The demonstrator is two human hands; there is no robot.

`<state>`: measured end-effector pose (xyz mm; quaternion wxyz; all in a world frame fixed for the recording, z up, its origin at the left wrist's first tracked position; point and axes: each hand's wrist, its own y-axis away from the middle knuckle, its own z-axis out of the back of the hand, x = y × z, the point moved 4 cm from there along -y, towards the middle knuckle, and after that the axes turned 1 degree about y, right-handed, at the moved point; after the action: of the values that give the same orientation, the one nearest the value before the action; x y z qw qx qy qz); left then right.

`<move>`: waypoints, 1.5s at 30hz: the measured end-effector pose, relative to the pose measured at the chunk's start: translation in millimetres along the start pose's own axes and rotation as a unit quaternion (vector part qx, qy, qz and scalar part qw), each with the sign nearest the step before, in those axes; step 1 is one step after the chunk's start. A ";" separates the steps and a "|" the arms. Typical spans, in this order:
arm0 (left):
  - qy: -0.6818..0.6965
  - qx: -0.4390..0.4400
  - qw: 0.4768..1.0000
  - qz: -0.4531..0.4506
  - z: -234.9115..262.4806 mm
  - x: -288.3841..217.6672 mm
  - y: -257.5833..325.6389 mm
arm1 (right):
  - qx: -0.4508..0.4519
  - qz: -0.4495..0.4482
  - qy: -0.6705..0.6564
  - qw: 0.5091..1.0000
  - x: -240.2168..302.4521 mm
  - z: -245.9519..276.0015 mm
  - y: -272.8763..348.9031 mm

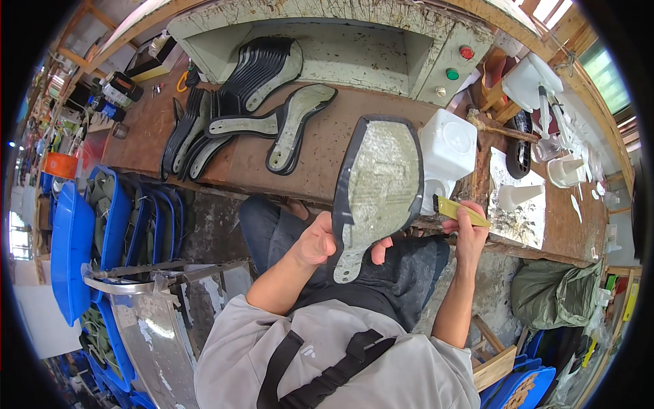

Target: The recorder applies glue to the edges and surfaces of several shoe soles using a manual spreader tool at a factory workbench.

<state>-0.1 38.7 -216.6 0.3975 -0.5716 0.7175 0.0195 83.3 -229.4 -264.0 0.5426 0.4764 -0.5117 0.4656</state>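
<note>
At the centre of the head view, one shoe sole (385,174) is gripped at its narrow part by the left hand (315,240), blocking sight of the workbench (248,167) edge behind. The right hand (470,232) pinches one yellow-handled brush (463,212). One square white container (447,143) stands beside the sole. Stacked soles (262,71) overlap, preventing a count. Three round controls (466,52) occupy the cabinet (426,85).

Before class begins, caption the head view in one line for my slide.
At a brown workbench, the left hand holds a grey, black-edged sole while the right hand grips a yellow brush.
</note>
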 end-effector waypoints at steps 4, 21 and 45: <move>0.003 0.008 1.000 -0.018 -6.5 0.2 -3.3 | -0.002 -0.003 0.003 1.000 -2.0 3.4 0.6; 0.119 -0.165 0.979 -0.037 -34.1 -10.4 -28.2 | -0.005 0.000 -0.017 1.000 -5.2 0.6 3.5; -0.711 -0.202 0.666 -0.102 71.3 21.7 -20.2 | 0.017 0.066 0.028 0.997 39.4 -7.9 -1.1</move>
<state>55.3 48.7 -269.6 0.6610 -0.5202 0.1333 0.5241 87.0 -221.0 -224.8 0.5164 0.4375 -0.5191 0.5219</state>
